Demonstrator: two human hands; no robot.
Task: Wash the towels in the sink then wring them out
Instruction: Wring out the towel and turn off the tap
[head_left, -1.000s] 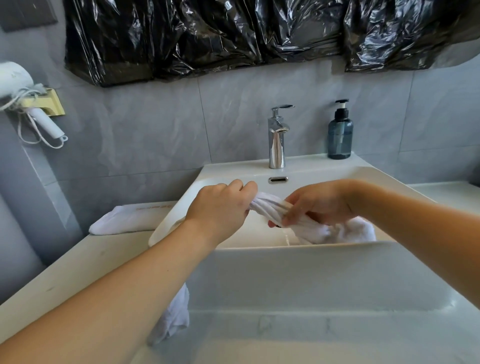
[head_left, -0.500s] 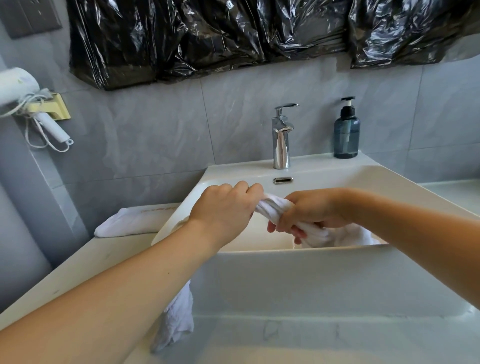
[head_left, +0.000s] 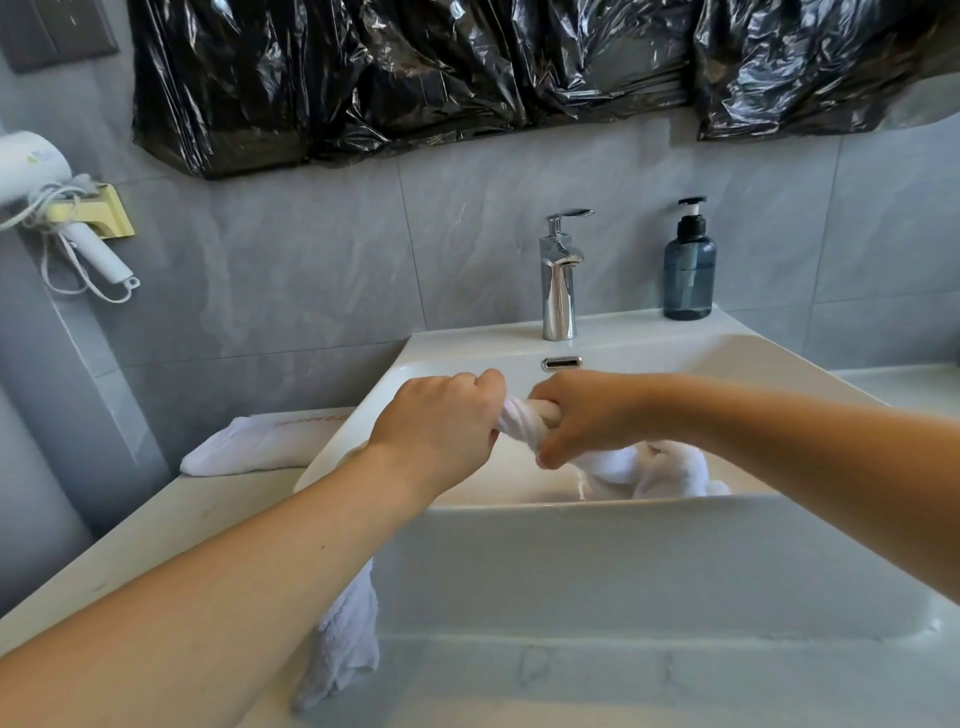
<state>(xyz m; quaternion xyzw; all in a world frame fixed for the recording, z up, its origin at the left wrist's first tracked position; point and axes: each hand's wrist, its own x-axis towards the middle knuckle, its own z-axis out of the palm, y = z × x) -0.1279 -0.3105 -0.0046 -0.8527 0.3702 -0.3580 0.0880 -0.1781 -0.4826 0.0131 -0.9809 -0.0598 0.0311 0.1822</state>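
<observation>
A white towel (head_left: 522, 419) is twisted into a tight rope above the white sink (head_left: 571, 561). My left hand (head_left: 441, 415) grips its left part and my right hand (head_left: 582, 415) grips it just beside, knuckles close together. The towel's loose right end (head_left: 654, 467) bunches inside the basin, with a thin trickle of water falling from it. Its other end (head_left: 348, 634) hangs under my left forearm over the sink's front left corner. A second white towel (head_left: 249, 447) lies folded on the counter left of the sink.
A chrome tap (head_left: 558, 280) stands at the back of the sink, with no water running from it. A blue soap dispenser (head_left: 690, 270) is on the back right corner. A white hair dryer (head_left: 31, 171) hangs on the left wall. Black plastic (head_left: 467, 67) covers the wall above.
My two hands have moved closer together on the towel, and the piece between them is shorter and more tightly twisted. The view has tilted slightly down.
</observation>
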